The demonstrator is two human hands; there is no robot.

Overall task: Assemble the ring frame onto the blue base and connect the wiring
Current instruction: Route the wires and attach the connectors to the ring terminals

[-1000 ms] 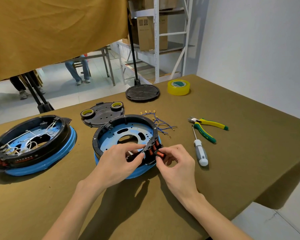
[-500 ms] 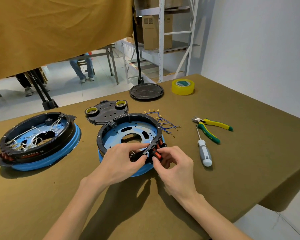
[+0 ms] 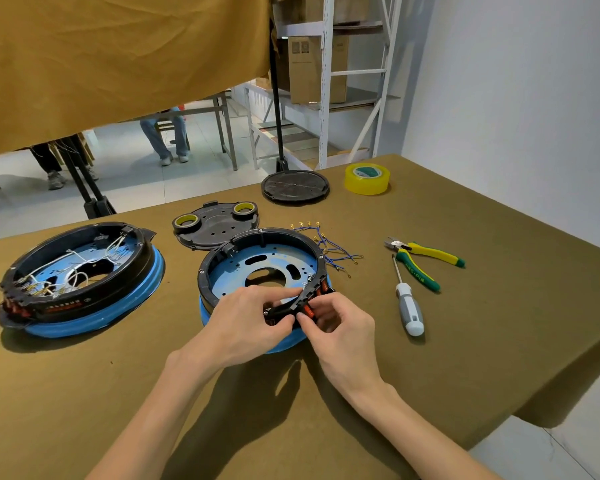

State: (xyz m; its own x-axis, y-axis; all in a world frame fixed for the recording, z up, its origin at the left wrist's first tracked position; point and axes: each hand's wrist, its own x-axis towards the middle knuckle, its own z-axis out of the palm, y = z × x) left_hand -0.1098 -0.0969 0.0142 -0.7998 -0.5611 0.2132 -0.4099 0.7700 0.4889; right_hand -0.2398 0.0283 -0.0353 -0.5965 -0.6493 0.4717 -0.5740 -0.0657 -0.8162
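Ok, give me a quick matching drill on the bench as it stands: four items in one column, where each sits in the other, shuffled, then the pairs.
Things:
1. tape roll
2. screwdriver
3. loose blue wires
4. wired unit

Places:
A. just right of the ring frame, far side
B. far left of the table
C. far edge, near the shelving
D. right of both hands, beside the pliers

Pairs: 1-C, 2-D, 3-A, 4-B
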